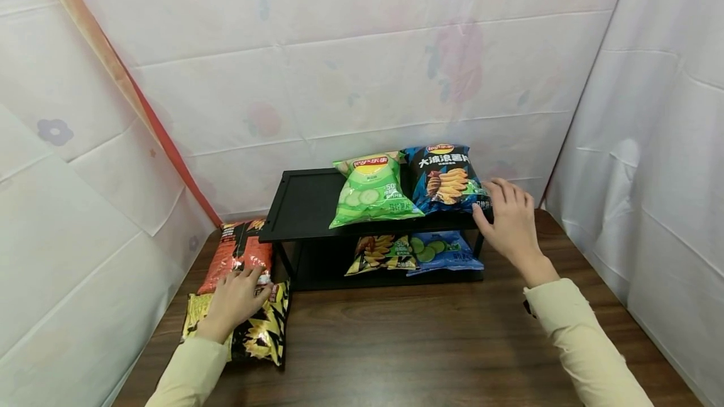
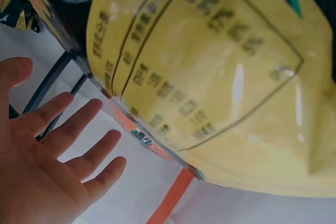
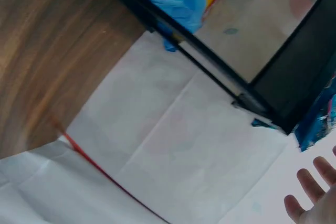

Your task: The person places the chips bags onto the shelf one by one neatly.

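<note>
My left hand (image 1: 236, 300) is over a yellow and black chip bag (image 1: 261, 339) lying on the table at the left. Just beyond its fingertips lies a red chip bag (image 1: 229, 256). In the left wrist view the fingers are spread beside the yellow bag (image 2: 220, 77) and hold nothing. My right hand (image 1: 513, 225) is at the lower right corner of a dark blue chip bag (image 1: 444, 174) on the rack's top shelf. Fingers are loosely bent beside that bag (image 3: 315, 127) in the right wrist view, not wrapped round it. A green chip bag (image 1: 370, 193) leans next to the blue one.
The black two-tier rack (image 1: 302, 200) stands at the back of the wooden table (image 1: 384, 344). On its lower tier are a black and yellow chip bag (image 1: 381, 253) and a lighter blue one (image 1: 444, 253). White printed cloth (image 1: 362, 74) hangs behind and at both sides.
</note>
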`<state>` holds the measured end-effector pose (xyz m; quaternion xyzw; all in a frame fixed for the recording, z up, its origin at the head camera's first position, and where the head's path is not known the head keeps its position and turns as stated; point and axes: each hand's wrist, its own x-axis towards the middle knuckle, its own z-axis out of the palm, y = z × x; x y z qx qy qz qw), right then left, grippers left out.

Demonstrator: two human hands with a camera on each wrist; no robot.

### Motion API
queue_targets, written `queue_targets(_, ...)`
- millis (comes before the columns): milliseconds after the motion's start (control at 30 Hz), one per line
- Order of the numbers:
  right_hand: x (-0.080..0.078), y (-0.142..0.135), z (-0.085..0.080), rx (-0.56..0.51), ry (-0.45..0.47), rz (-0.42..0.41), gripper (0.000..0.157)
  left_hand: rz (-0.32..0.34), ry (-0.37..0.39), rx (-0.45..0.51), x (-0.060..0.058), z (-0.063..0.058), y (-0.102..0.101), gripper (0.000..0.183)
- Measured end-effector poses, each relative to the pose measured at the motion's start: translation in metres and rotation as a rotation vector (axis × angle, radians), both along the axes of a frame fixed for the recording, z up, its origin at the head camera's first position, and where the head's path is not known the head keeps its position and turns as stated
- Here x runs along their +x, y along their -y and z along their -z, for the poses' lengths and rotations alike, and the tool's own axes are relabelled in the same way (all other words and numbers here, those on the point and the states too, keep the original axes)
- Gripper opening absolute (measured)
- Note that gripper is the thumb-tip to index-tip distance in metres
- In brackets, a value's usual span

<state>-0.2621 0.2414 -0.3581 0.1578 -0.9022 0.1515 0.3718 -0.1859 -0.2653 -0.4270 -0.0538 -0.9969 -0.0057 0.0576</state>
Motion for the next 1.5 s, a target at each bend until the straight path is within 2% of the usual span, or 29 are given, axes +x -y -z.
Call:
queue_targets(267, -0.003, -0.013, 0.011, -0.037, 0.132, 0.045, 0.059, 0.017, -0.003, -0.011, 0.004, 0.006, 0.0, 0.05)
queue_targets(567, -0.006, -0.02, 0.024, -0.098, 0.253, 0.055, 0.065, 0.016, 0.059, 0.006, 0.005, 0.011, 0.003, 0.047)
queue_targets(900, -0.011, -0.026, 0.037, -0.155, 0.336, -0.002, 0.067, 0.022, 0.133, -0.002, 0.001, 0.018, 0.009, 0.061)
queue_targets(1100, -0.014, -0.026, 0.039, -0.231, 0.372, -0.051, 0.066, 0.017, 0.184, 0.019, 0.0, 0.022, 0.012, 0.071)
queue_targets(1267, -0.013, -0.028, 0.04, -0.303, 0.419, -0.077, 0.066, 0.033, 0.193, 0.019, -0.001, 0.025, 0.014, 0.079)
queue_targets(1500, -0.013, -0.029, 0.041, -0.349, 0.49, -0.088, 0.068, 0.032, 0.203, 0.038, 0.0, 0.025, 0.014, 0.079)
